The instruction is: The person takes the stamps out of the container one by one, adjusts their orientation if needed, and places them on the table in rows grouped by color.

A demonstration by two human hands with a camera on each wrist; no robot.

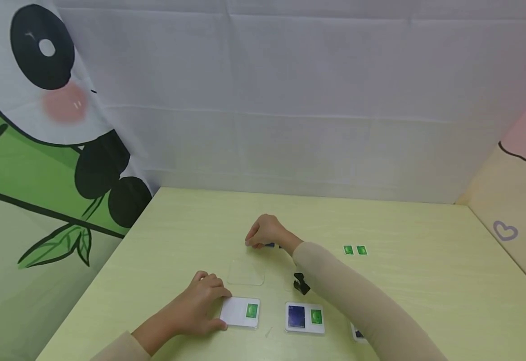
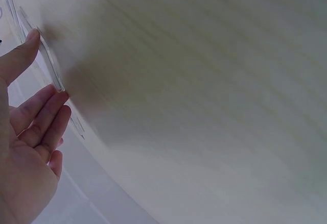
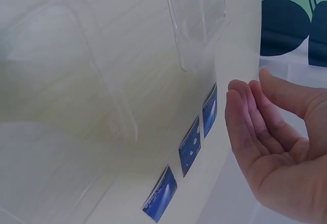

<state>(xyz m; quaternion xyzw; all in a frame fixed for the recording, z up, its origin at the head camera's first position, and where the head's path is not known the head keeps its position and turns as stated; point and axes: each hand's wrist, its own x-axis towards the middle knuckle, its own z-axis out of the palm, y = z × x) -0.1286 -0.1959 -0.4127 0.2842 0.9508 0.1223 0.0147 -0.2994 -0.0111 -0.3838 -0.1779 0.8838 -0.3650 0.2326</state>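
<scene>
Left hand (image 1: 195, 307) pinches one card (image 1: 239, 313), near left. Right hand (image 1: 266, 232) half-curled by three blue stickers (image 3: 190, 146), can't tell if holding anything. Two loose green stickers (image 1: 348, 249), far right.

The left hand's grip (image 1: 201, 306) held a white card (image 1: 235, 312) by its left end on the table (image 1: 407, 225); the right hand's grip (image 1: 266, 231) bent down beside blue pieces (image 1: 269, 245). A clear sheet (image 1: 246, 273) and black object (image 1: 301, 284) lay nearer the wearer, two green squares (image 1: 348, 249) rightward.

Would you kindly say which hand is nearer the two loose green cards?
The right hand, left of the green cards; the left hand lies farther left, nearer the camera.
</scene>
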